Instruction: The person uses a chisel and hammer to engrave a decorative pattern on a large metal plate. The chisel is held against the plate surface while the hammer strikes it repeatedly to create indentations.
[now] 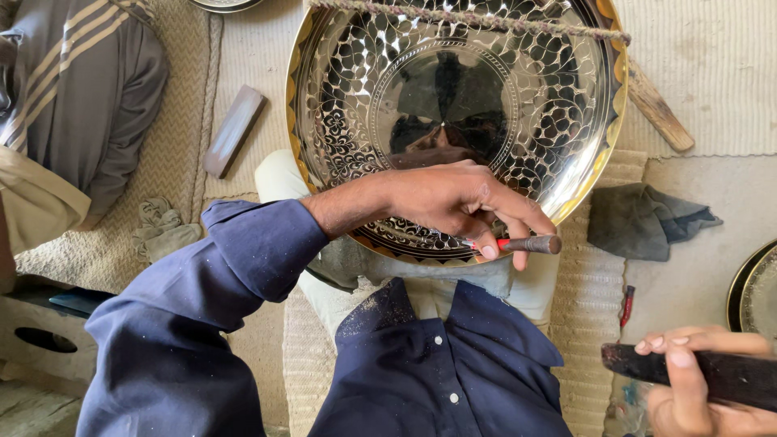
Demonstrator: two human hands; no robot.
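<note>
A large round engraved metal tray (566,105) with floral patterns and a golden scalloped rim leans against my knees, held by a rope (486,20) across its top. My left hand (457,202) rests on the tray's lower rim and grips a small chisel (530,243) with a red band, its blunt end pointing right. At the bottom right, my right hand (700,384) is closed around a dark hammer handle (728,376), held away from the chisel.
A grey sharpening block (233,131) lies on the woven mat at left, near a crumpled rag (162,226). A dark cloth (643,220) and a wooden stick (660,109) lie at right. Another tray's rim (749,287) shows at the right edge. Another person's grey clothing (81,89) is at upper left.
</note>
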